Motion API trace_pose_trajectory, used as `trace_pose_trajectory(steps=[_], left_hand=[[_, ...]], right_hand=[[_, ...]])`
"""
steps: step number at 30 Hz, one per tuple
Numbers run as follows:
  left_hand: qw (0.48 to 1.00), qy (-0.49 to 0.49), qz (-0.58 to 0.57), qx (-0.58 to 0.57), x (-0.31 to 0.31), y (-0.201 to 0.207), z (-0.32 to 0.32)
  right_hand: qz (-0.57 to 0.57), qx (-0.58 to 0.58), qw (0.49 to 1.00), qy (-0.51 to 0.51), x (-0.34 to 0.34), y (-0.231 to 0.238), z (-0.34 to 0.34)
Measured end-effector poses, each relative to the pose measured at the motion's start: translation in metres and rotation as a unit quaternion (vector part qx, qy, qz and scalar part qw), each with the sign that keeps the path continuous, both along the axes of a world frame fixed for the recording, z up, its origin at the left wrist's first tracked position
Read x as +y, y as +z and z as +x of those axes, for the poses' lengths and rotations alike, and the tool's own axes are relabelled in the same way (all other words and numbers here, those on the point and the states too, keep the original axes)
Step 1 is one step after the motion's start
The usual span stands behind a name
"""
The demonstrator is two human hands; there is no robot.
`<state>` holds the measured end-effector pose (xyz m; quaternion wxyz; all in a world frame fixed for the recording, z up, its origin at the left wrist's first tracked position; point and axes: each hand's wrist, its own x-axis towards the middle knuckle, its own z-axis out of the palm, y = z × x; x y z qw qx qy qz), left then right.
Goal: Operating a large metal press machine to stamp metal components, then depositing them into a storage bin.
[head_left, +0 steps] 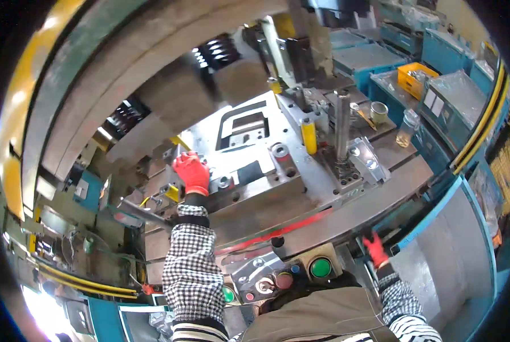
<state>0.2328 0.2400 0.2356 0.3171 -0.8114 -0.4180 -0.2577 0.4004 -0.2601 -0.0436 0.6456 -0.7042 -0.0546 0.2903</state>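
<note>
My left hand (193, 174), in a red glove, reaches onto the press die at the left edge of a bright metal plate (209, 132) with a rectangular cut-out. Its fingers are curled downward, and whatever they grip is hidden beneath them. Lower right, my right hand (376, 251), also red-gloved, hangs beside the press bed's front edge, close to a grey, blue-framed surface (443, 256). Its fingers look spread and slightly blurred, with nothing seen in them. Just below the bed sits a control panel with a green button (320, 267) and a red knob (283, 279).
A steel guide post (342, 125) and a yellow cylinder (308, 137) rise from the die's right side. A tin can (378, 112) and a clear bottle (407, 128) stand further right. Behind are blue bins and a yellow crate (415, 78). The press frame (124, 62) arches overhead.
</note>
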Motion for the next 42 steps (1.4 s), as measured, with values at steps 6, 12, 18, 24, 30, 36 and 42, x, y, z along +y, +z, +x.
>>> trace_pose_trajectory(steps=[6, 12, 18, 24, 30, 36, 42], left_hand=[[0.968, -0.184, -0.017, -0.168, 0.010, 0.010, -0.007], [0.859, -0.307, -0.141, -0.385, -0.071, 0.044, -0.093], [0.831, -0.204, -0.291, -0.428, -0.153, 0.028, -0.228], [0.817, -0.144, -0.433, -0.353, -0.237, -0.080, -0.257], [0.831, -0.130, -0.389, -0.377, -0.256, -0.168, -0.195], [0.850, -0.005, -0.316, -0.421, -0.250, -0.212, -0.207], [0.906, -0.021, -0.317, -0.278, -0.237, -0.241, -0.233]], right_hand=[[-0.052, -0.353, 0.930, -0.087, 0.027, 0.053, 0.121], [-0.422, -0.370, 0.828, -0.016, 0.072, 0.074, 0.195], [-0.427, -0.341, 0.835, 0.057, 0.070, 0.016, 0.278], [-0.327, -0.279, 0.902, 0.045, 0.059, -0.004, 0.343], [-0.312, -0.168, 0.932, 0.081, 0.063, -0.006, 0.360], [-0.317, -0.211, 0.917, 0.121, 0.061, -0.006, 0.386], [-0.050, 0.008, 0.996, 0.078, 0.056, 0.036, 0.357]])
